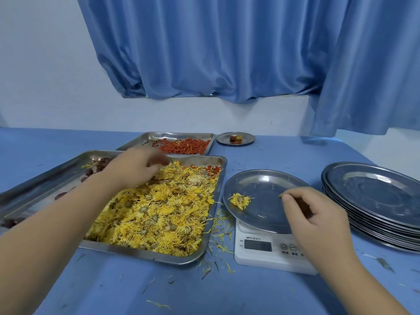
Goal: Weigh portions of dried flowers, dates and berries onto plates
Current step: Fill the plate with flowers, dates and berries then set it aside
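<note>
A large steel tray [145, 253] holds a heap of yellow dried flowers [159, 212], dark dates [102, 163] on its left side and some red berries [211, 170] in its far right corner. My left hand [134, 167] reaches over the far part of the tray with its fingers curled down; it is blurred, so what it grips is unclear. A steel plate [261, 185] sits on the white scale [261, 253] with one dried flower [239, 200] on it. Over the plate's right edge, my right hand [316, 217] pinches a dark brown date [303, 208].
A second tray of red berries [181, 146] lies behind the large one. A small filled plate [235, 138] stands at the back. A stack of steel plates [375, 194] is on the right. Loose petals litter the blue table. A blue curtain hangs behind.
</note>
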Tool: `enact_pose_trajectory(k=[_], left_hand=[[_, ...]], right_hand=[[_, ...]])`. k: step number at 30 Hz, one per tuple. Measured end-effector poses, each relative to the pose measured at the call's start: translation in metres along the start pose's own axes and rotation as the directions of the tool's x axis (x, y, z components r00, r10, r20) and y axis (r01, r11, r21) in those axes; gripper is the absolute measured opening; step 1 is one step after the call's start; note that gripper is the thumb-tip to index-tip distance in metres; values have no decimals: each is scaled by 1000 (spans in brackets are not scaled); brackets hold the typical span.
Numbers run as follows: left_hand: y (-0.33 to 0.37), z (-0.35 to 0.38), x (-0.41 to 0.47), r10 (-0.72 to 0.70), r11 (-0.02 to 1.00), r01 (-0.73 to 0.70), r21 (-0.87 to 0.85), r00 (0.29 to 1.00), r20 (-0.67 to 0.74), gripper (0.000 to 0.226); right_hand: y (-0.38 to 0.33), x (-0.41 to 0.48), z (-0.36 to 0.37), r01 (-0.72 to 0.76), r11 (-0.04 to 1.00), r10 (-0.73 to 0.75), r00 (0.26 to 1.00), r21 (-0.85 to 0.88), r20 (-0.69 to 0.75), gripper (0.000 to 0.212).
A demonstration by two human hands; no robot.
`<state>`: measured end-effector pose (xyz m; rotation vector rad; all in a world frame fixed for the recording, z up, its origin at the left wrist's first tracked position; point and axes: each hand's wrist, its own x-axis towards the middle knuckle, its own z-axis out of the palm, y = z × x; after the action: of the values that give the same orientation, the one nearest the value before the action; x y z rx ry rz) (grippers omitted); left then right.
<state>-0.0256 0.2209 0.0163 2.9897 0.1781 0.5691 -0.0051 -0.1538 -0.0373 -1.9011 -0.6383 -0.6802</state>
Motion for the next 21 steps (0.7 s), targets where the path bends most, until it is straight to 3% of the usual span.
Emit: enact_pose_trajectory(k=[5,9,17,21], left_hand=[[87,12,12,292,955,-294,44,955,47,39],[146,22,23,404,910,-412,39,905,132,35],[202,36,36,377,869,-460,181,854,360,41],[198,31,39,341,858,-443,260,870,355,43]], right_hand=[[7,4,-4,-97,990,103,993,100,-51,20],[11,6,-6,-102,989,110,991,109,-71,21],[17,11,-11,-136,985,147,983,106,-106,17],[16,13,-13,-132,984,144,985,118,-95,16]])
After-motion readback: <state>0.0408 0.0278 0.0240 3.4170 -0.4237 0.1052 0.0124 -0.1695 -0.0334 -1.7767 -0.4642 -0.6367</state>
